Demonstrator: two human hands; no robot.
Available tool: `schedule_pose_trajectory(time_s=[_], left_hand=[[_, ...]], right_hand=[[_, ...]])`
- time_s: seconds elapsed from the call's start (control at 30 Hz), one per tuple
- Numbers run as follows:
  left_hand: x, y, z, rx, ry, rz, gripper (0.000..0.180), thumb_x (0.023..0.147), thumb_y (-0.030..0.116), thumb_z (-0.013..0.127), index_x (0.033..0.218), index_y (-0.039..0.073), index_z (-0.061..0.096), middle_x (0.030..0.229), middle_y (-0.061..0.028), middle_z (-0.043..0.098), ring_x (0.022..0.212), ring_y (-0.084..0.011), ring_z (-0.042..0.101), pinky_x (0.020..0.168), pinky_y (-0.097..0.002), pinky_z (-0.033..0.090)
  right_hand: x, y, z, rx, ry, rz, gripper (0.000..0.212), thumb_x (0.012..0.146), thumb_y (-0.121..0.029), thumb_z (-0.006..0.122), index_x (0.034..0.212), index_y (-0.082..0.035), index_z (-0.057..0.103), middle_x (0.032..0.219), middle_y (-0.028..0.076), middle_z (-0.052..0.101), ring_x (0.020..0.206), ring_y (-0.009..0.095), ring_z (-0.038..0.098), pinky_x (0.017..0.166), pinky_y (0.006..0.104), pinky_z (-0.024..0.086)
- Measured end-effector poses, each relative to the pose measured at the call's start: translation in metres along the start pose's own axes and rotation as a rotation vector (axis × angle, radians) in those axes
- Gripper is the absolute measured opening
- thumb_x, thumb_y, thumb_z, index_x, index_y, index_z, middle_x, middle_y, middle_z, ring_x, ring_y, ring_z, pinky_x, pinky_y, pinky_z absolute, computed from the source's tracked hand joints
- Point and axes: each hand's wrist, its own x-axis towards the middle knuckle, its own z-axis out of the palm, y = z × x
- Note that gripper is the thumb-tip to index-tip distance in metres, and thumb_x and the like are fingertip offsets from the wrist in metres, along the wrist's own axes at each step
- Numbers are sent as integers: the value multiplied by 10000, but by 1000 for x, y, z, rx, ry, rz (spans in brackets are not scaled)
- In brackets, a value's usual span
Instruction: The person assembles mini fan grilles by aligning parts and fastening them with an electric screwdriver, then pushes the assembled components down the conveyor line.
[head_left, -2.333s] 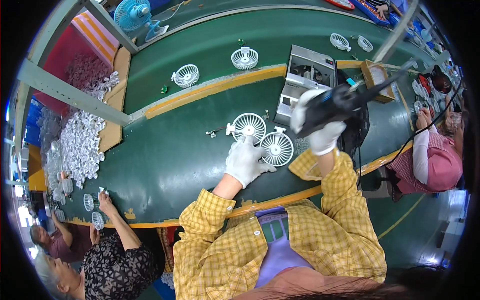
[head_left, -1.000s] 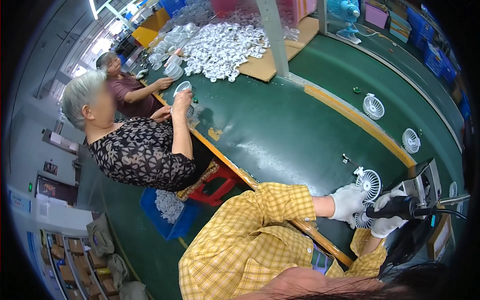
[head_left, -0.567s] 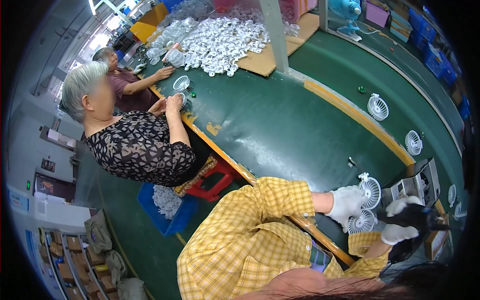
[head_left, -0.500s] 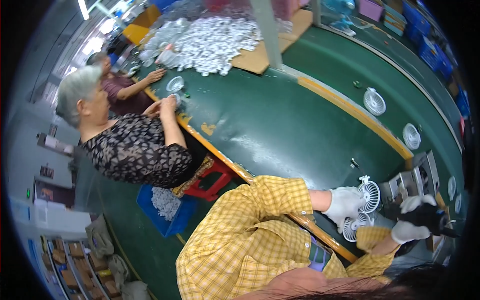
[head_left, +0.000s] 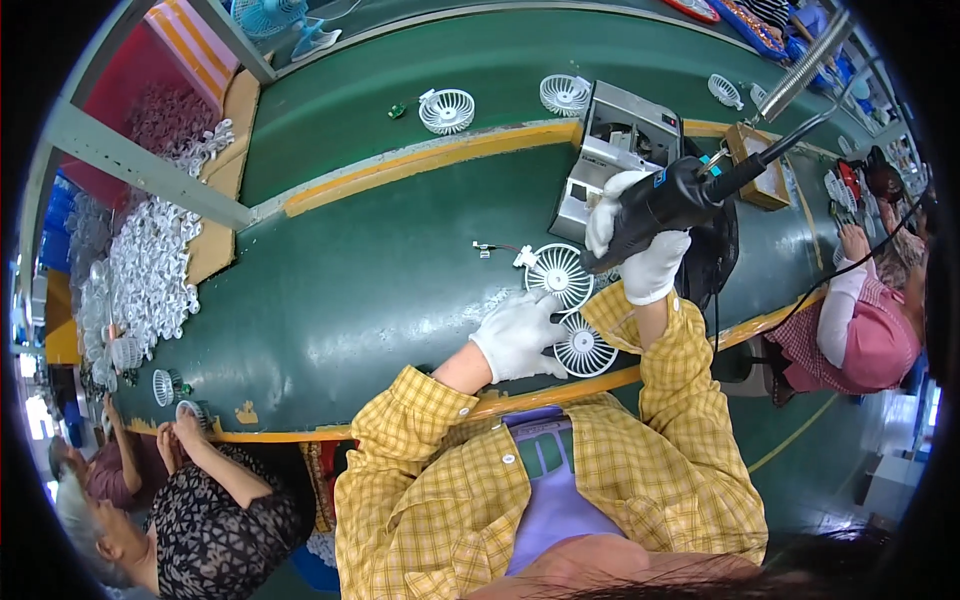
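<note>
We find the left hand [head_left: 520, 338], spread-fingered, seemingly steadying 2 fan guards [head_left: 562, 275], the right hand [head_left: 656, 264] grasping a power tool [head_left: 662, 205].

I see 2 white gloves [head_left: 520, 337], yellow checked sleeves [head_left: 415, 408], a black tool [head_left: 660, 208], white fan frames [head_left: 558, 277], a green worktop [head_left: 360, 290] edged orange.

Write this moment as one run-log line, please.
White-gloved left hand: touching two round white slatted fan covers | white-gloved right hand: grips black corded handheld tool | nearby: silver metal machine
</note>
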Motion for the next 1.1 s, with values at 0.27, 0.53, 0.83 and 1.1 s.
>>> schedule_pose_trajectory(time_s=[0.27, 0.53, 0.83, 1.1], left_hand=[[1, 7, -5, 8, -14, -13, 405, 569, 396, 759, 849, 114, 683, 993, -124, 553, 971, -309, 511, 811, -422, 424], [0, 5, -4, 14, -28, -34, 410, 579, 400, 756, 856, 108, 679, 999, -130, 552, 988, -312, 508, 818, -420, 424], [2, 6, -6, 52, -84, -59, 436, 586, 466, 739, 873, 141, 686, 1010, -118, 560, 977, -307, 514, 811, -420, 433], [2, 6, -6, 73, -100, -53, 430, 589, 461, 735, 877, 148, 678, 976, -112, 559, 958, -301, 520, 799, -415, 438]], right_hand=[[27, -23, -3, -64, 195, -282, 884, 583, -715, 679, 1016, 37, 511, 632, 55, 539, 530, 130, 525, 479, 220, 418], [12, -12, 7, -94, 140, -146, 902, 555, -719, 697, 1013, 36, 514, 627, 44, 542, 502, 92, 513, 433, 181, 366], [0, 34, 11, 70, 48, 47, 909, 534, -723, 700, 993, 40, 515, 647, 41, 532, 512, 88, 501, 436, 194, 381], [0, 41, -1, 127, -115, 119, 899, 521, -674, 748, 995, 51, 505, 798, 66, 551, 545, 114, 529, 428, 205, 417]])
